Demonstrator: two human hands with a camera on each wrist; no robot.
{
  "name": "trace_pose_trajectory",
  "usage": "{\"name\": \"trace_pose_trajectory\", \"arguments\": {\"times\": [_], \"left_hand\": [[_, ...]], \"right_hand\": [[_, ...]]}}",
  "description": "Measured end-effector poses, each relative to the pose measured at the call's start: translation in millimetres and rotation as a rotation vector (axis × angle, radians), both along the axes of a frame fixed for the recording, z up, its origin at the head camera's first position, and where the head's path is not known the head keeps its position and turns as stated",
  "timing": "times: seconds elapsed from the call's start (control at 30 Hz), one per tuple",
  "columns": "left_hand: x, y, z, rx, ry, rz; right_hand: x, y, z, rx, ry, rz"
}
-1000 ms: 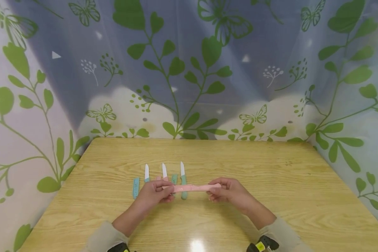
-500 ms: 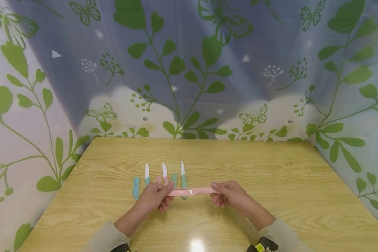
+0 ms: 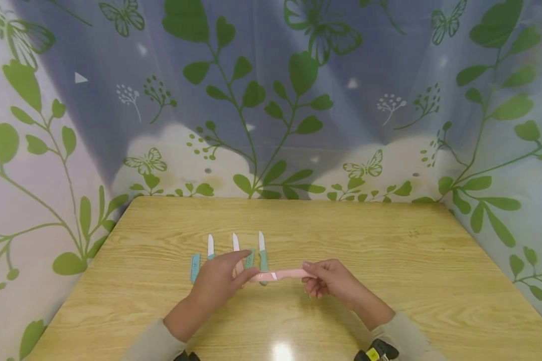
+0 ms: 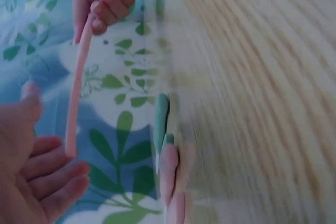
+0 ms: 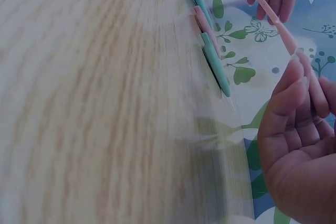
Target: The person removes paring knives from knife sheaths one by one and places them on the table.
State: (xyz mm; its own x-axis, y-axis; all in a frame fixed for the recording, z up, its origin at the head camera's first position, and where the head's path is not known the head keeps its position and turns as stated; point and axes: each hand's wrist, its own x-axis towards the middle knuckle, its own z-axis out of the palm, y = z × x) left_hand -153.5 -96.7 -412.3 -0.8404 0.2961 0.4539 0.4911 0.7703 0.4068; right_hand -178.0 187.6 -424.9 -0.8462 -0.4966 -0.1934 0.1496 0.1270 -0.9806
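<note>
Level above the table, a pink paring knife point(image 3: 293, 273) with its blade in a pink sheath point(image 3: 266, 277) is held by the right hand point(image 3: 331, 277). The right thumb and fingers pinch the handle end, as the right wrist view also shows. A small white patch is visible where sheath and handle meet. The left hand point(image 3: 217, 278) is at the sheath end, its thumb spread from its fingers. In the left wrist view the left fingers point(image 4: 52, 174) are extended beside the knife's free end, and nothing is gripped; whether they touch it is unclear.
Behind the hands lie a teal knife point(image 3: 211, 244), a pink knife point(image 3: 236, 242) and a green knife point(image 3: 263, 253), blades bare and pointing away. A teal sheath point(image 3: 195, 268) and a green sheath point(image 3: 250, 258) lie between them or alongside. A patterned cloth point(image 3: 271, 100) hangs beyond the wooden table point(image 3: 343, 225).
The left hand has loosened its pinch on the sheath end and spread its thumb and fingers. The knife has come slightly lower and turned, showing the white patch. The right hand keeps its grip.
</note>
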Motion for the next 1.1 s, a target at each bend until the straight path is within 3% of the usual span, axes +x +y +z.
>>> {"name": "trace_pose_trajectory", "arguments": {"times": [0.13,0.27,0.47,0.7,0.77,0.83,0.97,1.1], "left_hand": [[4.5,7,1.7,-0.141,0.026,-0.113],[6.3,13,1.6,-0.216,0.042,-0.159],[9.8,19,3.7,-0.223,0.04,-0.176],[9.6,19,1.9,-0.193,0.108,-0.173],[9.5,19,1.4,-0.193,0.118,-0.175],[9.3,18,1.3,-0.194,0.118,-0.176],[9.3,18,1.5,-0.198,0.096,-0.168],[9.2,18,0.7,-0.202,0.072,-0.149]], "right_hand": [[-0.5,0,-2.3,0.012,-0.013,-0.01],[-0.6,0,-3.0,0.009,-0.01,-0.006],[0.5,-1,-2.5,0.0,0.003,0.004],[1.3,-3,-1.9,0.029,0.036,-0.038],[2.4,-5,-1.5,0.086,0.134,-0.087],[3.7,-7,-1.1,0.191,0.303,-0.151],[7.3,-14,1.3,0.461,0.758,-0.24],[10.4,-21,3.9,0.59,1.191,-0.2]]}}
